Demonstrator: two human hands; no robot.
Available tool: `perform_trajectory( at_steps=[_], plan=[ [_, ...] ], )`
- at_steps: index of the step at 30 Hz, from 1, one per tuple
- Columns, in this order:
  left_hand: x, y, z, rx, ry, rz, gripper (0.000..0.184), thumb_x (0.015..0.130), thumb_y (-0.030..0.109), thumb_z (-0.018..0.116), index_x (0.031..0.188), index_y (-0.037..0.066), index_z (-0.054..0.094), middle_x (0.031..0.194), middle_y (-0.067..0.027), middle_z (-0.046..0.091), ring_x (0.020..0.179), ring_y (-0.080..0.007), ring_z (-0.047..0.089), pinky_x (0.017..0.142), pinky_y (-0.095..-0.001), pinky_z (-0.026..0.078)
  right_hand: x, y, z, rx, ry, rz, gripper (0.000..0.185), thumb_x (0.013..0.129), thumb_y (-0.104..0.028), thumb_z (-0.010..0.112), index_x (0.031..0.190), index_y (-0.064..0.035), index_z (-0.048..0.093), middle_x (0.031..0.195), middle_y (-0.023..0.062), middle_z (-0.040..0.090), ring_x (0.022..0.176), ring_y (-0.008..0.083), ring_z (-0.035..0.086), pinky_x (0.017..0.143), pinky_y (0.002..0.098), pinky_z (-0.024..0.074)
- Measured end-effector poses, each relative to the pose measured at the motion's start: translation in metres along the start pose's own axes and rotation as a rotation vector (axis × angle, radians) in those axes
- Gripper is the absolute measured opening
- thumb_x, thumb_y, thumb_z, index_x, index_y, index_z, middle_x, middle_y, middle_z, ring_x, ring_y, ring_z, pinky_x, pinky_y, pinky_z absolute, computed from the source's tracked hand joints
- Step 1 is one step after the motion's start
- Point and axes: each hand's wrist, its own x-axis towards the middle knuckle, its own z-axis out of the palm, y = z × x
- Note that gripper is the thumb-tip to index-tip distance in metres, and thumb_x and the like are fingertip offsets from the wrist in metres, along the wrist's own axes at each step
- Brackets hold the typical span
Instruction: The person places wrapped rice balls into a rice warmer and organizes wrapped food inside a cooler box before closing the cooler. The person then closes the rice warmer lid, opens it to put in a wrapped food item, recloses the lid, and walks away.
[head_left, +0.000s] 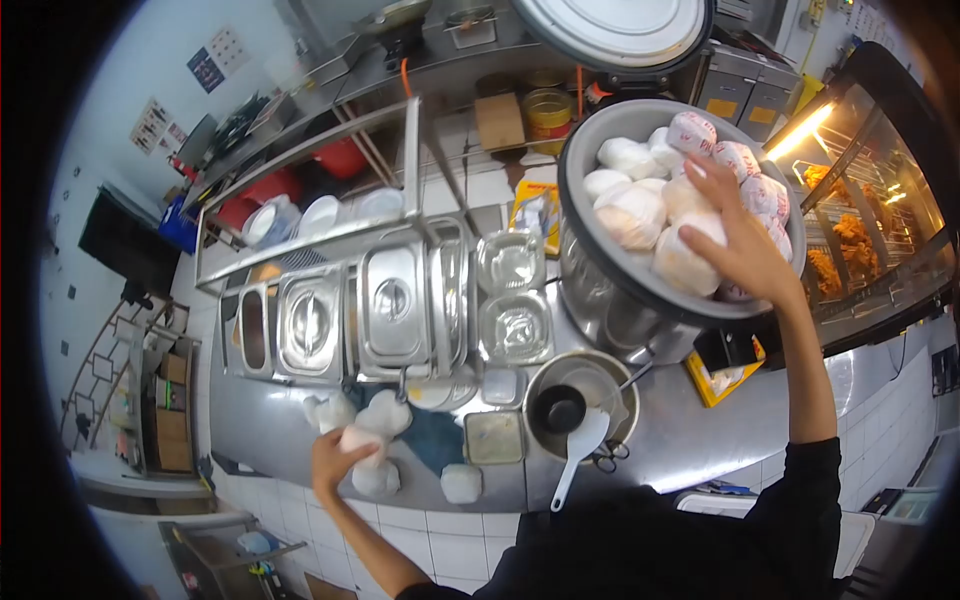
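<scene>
My left hand [340,462] closes around a white wrapped bundle [363,443] at the left end of the steel counter. Beside it lie several more round wrapped bundles [376,478], with one bundle [461,484] apart to the right. My right hand [735,240] reaches into a large round grey-rimmed warmer pot [582,215], its lid [620,25] raised. The pot is heaped with plain white bundles [630,215] and others with red print [765,195]. My right fingers are spread and touch the plain bundles near the middle.
Lidded steel pans [392,300] stand in a row below a metal frame [415,160]. A steel bowl [622,440] holds a black cup and a white rice paddle [580,455], with scissors [610,457] at its edge. At right stands a lit glass cabinet [860,220] of fried food.
</scene>
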Motion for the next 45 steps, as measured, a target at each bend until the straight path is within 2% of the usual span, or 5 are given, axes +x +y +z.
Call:
perform_trajectory(
  at_steps=[11, 15, 28, 40, 45],
  plan=[
    [0.038, 0.348, 0.018, -0.451, -0.001, 0.773, 0.05, 0.08, 0.026, 0.072, 0.121, 0.004, 0.054, 0.105, -0.0085, 0.062, 0.095, -0.0159, 0.061, 0.085, -0.03, 0.049, 0.0, -0.01, -0.005, 0.074, -0.024, 0.155, 0.078, 0.079, -0.034, 0.067, 0.143, -0.0087, 0.03, 0.139, 0.0242, 0.041, 0.137, 0.0485, 0.025, 0.113, 0.051, 0.0213],
    [0.098, 0.426, 0.082, -0.568, -0.455, 0.661, 0.039, 0.086, 0.031, 0.068, 0.111, 0.004, 0.056, 0.099, -0.0099, 0.063, 0.09, -0.0171, 0.061, 0.079, -0.0306, 0.049, -0.002, -0.004, -0.008, 0.077, -0.037, 0.128, 0.078, 0.079, -0.036, 0.068, 0.142, -0.0101, 0.03, 0.139, 0.0226, 0.042, 0.134, 0.051, 0.027, 0.112, 0.052, 0.0218],
    [0.079, 0.455, 0.145, -0.224, -0.139, 1.163, 0.029, 0.097, 0.024, 0.042, 0.104, 0.001, 0.058, 0.09, -0.0234, 0.063, 0.087, -0.0369, 0.061, 0.081, -0.0427, 0.045, -0.006, 0.004, -0.005, 0.025, 0.021, 0.055, 0.076, 0.081, -0.041, 0.065, 0.142, -0.012, 0.032, 0.14, 0.0232, 0.041, 0.132, 0.0521, 0.03, 0.109, 0.057, 0.0248],
    [0.105, 0.479, 0.14, 0.232, -0.503, 0.973, 0.041, 0.097, 0.032, 0.032, 0.103, 0.002, 0.059, 0.1, -0.0257, 0.063, 0.091, -0.0446, 0.06, 0.082, -0.0481, 0.046, -0.006, 0.01, -0.003, -0.037, -0.017, 0.02, 0.071, 0.086, -0.041, 0.057, 0.141, -0.0059, 0.031, 0.14, 0.029, 0.038, 0.132, 0.0525, 0.028, 0.11, 0.0572, 0.0217],
    [0.09, 0.488, 0.18, 0.292, -0.136, 0.839, 0.045, 0.095, 0.035, 0.033, 0.094, 0.003, 0.063, 0.092, -0.0239, 0.067, 0.089, -0.0446, 0.063, 0.084, -0.0498, 0.048, 0.001, -0.003, -0.004, 0.119, 0.012, 0.104, 0.059, 0.092, -0.026, 0.045, 0.144, -0.0079, 0.023, 0.137, 0.0335, 0.037, 0.129, 0.0567, 0.029, 0.107, 0.0626, 0.0196]
  ],
)
